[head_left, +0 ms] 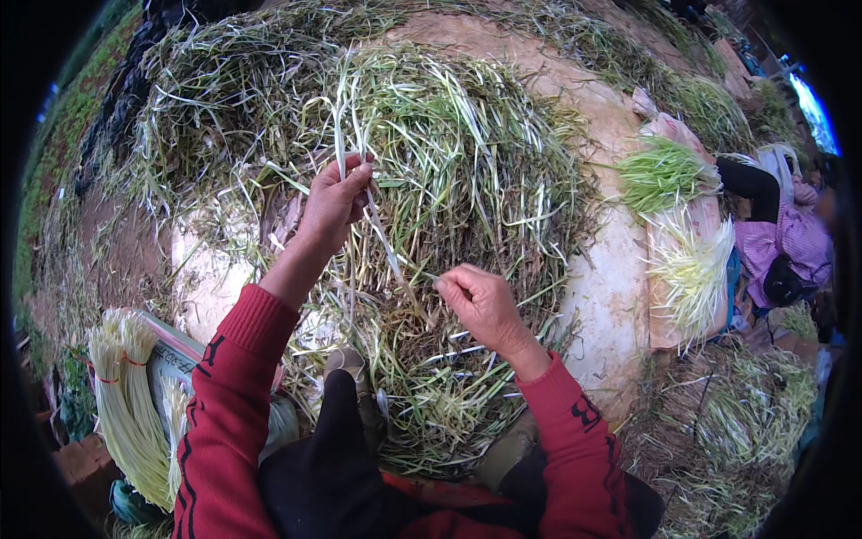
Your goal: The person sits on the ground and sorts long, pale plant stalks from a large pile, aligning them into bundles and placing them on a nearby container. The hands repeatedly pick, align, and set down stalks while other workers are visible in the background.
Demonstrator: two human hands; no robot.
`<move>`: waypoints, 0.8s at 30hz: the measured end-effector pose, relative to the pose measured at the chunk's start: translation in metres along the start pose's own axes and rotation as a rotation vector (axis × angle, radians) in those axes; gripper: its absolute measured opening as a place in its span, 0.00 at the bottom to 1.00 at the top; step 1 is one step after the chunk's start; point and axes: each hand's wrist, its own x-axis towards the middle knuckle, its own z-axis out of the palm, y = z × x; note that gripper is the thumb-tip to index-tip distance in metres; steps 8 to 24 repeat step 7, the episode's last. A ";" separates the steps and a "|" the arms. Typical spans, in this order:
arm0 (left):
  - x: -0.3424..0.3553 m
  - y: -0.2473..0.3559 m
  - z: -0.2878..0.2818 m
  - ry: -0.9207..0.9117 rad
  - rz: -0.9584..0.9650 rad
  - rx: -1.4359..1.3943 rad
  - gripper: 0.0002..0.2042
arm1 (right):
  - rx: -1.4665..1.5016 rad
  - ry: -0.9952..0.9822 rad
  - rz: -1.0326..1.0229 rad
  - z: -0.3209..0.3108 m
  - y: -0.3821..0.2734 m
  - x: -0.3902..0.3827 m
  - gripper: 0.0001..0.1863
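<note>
Raised over the heap of cut stalks (494, 189), my left hand (335, 202) is closed on a pale leafy stalk (339, 126). Its leaves stick up above my fingers, and its whitish lower part hangs down toward the right. My right hand (479, 304) is lower and further right, with thumb and index finger pinched together beside the hanging end. A thin greenish strip meets these fingertips; whether they grip it is too small to make out.
Tied bundles of long pale-yellow stalks (121, 395) lie at my lower left. At the right, green-tipped leaves (664, 175) and pale stalks (691, 269) lie before another person in a checked purple top (799, 234). My shoes stand at the heap's near edge. More litter (718, 431) covers the lower right.
</note>
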 end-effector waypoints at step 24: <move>0.003 -0.006 0.008 -0.166 0.013 -0.095 0.11 | 0.869 -0.309 0.306 0.054 0.020 0.035 0.23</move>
